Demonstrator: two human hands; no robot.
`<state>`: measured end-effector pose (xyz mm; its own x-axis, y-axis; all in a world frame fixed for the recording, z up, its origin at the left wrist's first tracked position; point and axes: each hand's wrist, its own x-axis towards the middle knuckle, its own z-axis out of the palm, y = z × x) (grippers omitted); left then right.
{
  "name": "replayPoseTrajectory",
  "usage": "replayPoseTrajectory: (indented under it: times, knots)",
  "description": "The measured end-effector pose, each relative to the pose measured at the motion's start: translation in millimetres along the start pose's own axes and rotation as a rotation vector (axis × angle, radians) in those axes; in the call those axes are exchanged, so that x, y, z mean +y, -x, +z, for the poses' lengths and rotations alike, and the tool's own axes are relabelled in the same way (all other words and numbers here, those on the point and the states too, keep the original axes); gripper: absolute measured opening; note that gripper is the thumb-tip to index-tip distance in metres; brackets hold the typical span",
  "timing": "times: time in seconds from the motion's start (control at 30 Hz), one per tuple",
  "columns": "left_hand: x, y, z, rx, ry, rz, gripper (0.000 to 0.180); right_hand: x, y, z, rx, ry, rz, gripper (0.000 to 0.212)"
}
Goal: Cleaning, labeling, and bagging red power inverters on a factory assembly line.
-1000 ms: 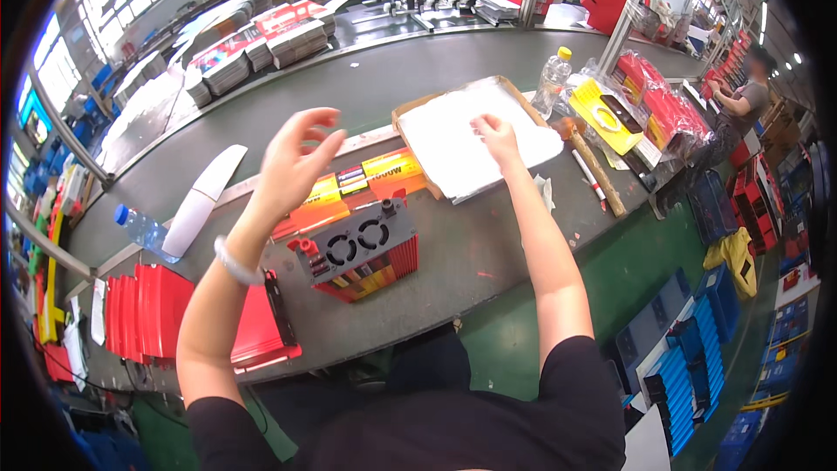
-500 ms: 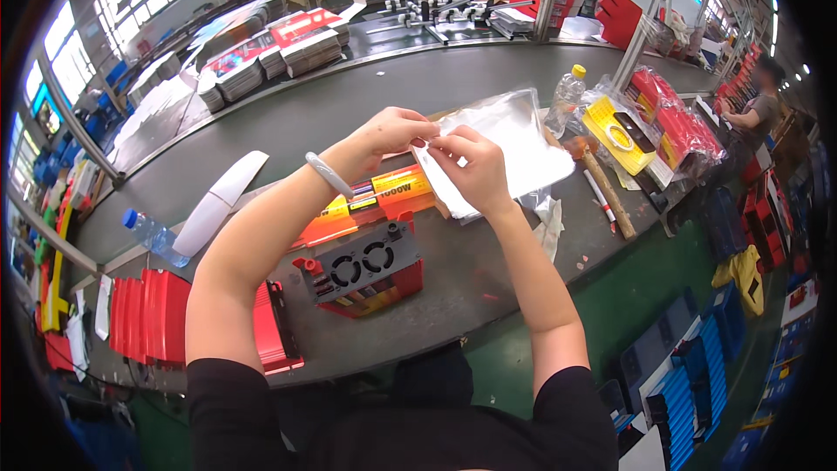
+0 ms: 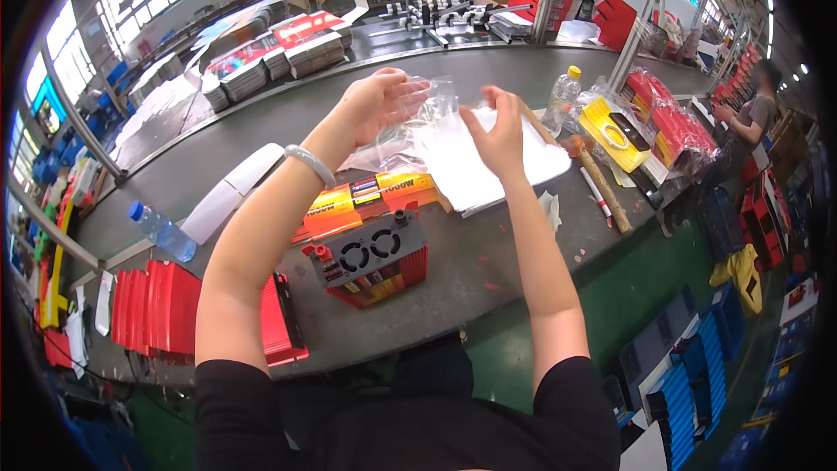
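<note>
My left hand (image 3: 381, 107), wearing a pale bangle (image 3: 310, 165) on the wrist, has its fingers stretched out. They show through a thin clear plastic bag (image 3: 443, 98); whether they are inside or behind it I cannot tell. My right hand (image 3: 499, 138) is apart from the bag, thumb and fingers spread, over a stack of white plastic sheets or bags (image 3: 471, 176). Closer to me stands a red power inverter (image 3: 375, 253), its grey end with two fans facing up. Behind it lies an orange-and-red labelled unit (image 3: 370, 196).
Red casings (image 3: 157, 310) stand in a row at left, near a blue-capped bottle (image 3: 164, 233) and white card (image 3: 228, 196). On the right are a hammer (image 3: 603, 183), a marker (image 3: 595, 190), a yellow-capped bottle (image 3: 563, 100) and plastic-wrapped red units (image 3: 667, 113). A person (image 3: 751, 113) is far right.
My hands have moved apart from a pinch together above the white stack. The clear bag has opened out and now covers the left fingers; the right hand has let go.
</note>
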<state>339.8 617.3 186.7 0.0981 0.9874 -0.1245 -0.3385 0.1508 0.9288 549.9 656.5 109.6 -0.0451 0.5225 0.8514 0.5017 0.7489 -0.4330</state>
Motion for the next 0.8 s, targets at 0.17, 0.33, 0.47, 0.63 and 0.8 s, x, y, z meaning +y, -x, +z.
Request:
replayPoseTrajectory:
  times: [0.17,0.33,0.47,0.63,0.8]
  knots:
    - [-10.0,7.2,14.9,0.047,-0.032,0.106,0.013,-72.4,1.8,7.6,-0.407,-0.279,0.208,0.056]
    - [-4.8,13.6,26.1,0.038,-0.124,0.139,0.033,-78.5,-11.6,42.8,-0.351,-0.426,0.46,0.043]
    - [-11.7,36.7,21.1,-0.049,-0.107,0.141,0.038,-73.5,-16.6,54.3,-0.482,-0.858,0.624,0.022]
    - [-12.3,50.8,2.0,-0.068,-0.009,0.171,0.044,-88.9,-15.2,58.4,-0.477,-1.153,0.915,0.024]
    - [-17.2,61.1,-7.9,0.016,0.026,0.229,0.074,-127.1,-9.4,67.1,-0.441,-0.911,0.675,0.023]
